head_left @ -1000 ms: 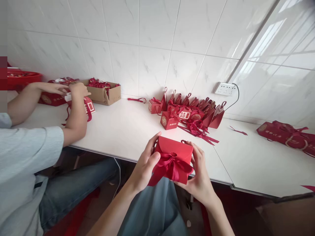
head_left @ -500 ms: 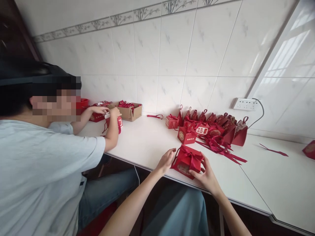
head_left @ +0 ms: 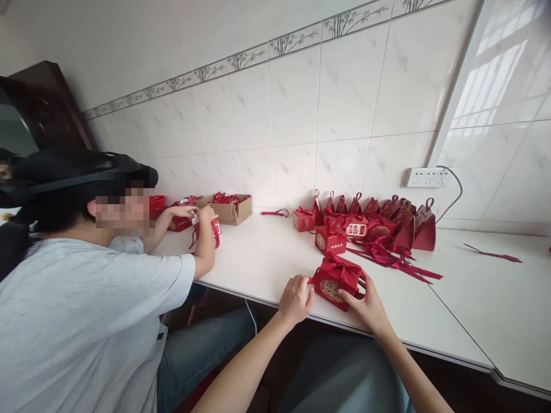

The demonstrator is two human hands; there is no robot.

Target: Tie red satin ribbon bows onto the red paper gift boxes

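A red gift box (head_left: 329,288) with gold print and a ribbon bow (head_left: 343,269) on top stands near the front edge of the white table. My right hand (head_left: 367,299) grips its right side, thumb on the front face and fingers around behind. At the box's left, my left hand (head_left: 297,299) is closed, its fingers curled on a loose ribbon end (head_left: 313,280); the fingertips are partly hidden. Just behind stands another red box (head_left: 330,239), and a heap of loose red ribbons (head_left: 390,252) lies to its right.
Several red boxes and peaked red packages (head_left: 424,226) line the wall below a power strip (head_left: 427,177). Single ribbons (head_left: 493,253) lie about the table (head_left: 262,258). On the left a co-worker (head_left: 107,287) handles a red box (head_left: 215,232) near a cardboard box (head_left: 230,211) of ribbons.
My left hand has gone from open fingers beside the box to curled fingers at the ribbon end. The box's front has turned more into view. The camera view has shifted.
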